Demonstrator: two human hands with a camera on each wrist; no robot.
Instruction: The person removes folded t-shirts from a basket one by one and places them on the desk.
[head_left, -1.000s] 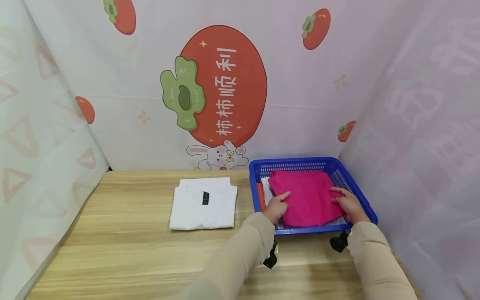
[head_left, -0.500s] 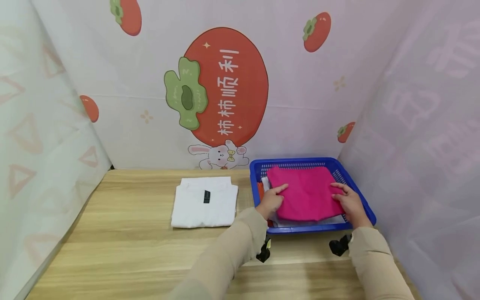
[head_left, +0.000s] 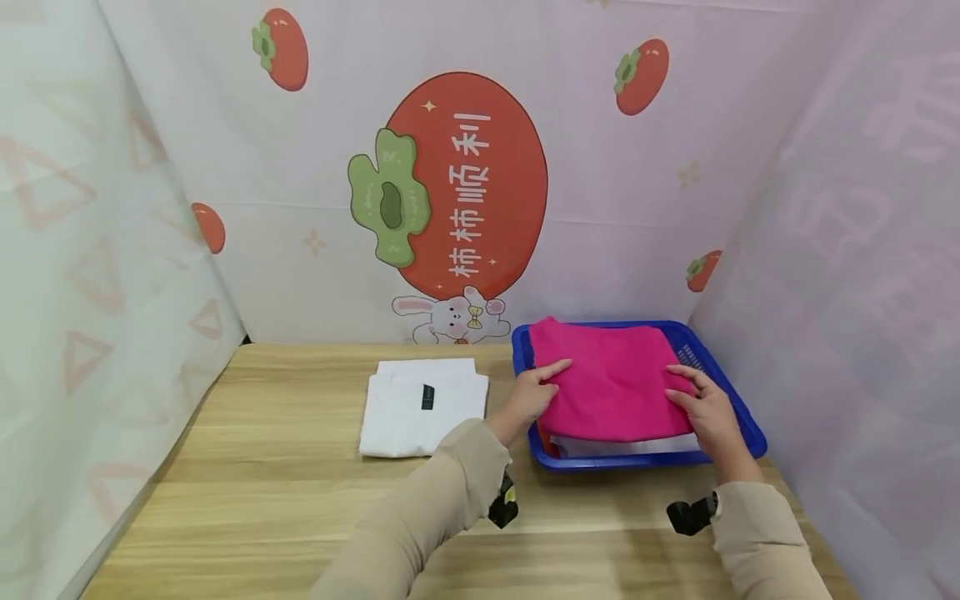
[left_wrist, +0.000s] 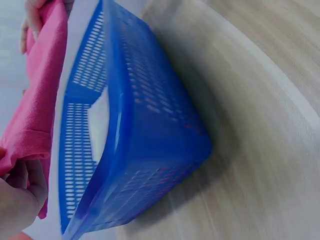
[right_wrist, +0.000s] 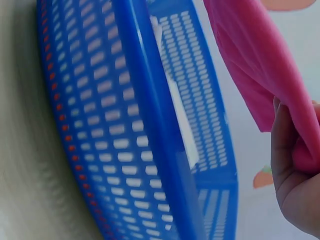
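Backdrop (head_left: 600, 175) behind blue basket (head_left: 645, 461): reads 柿柿顺利 | pink cloth (head_left: 611, 383): folded, held above basket; level lifting, even tension should preserve folds | white garment (head_left: 397, 417): left of basket | left hand (head_left: 528, 396), right hand (head_left: 712, 408): fingers curled, pinching opposite cloth edges | black label (head_left: 427, 397) on white garment: illegible

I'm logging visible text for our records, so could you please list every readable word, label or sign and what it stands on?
"柿柿顺利": on the printed red persimmon, running bottom to top.
Black label on the white folded cloth: any text too small to read.
Pale marks on the right-hand sheet: too faint to read.
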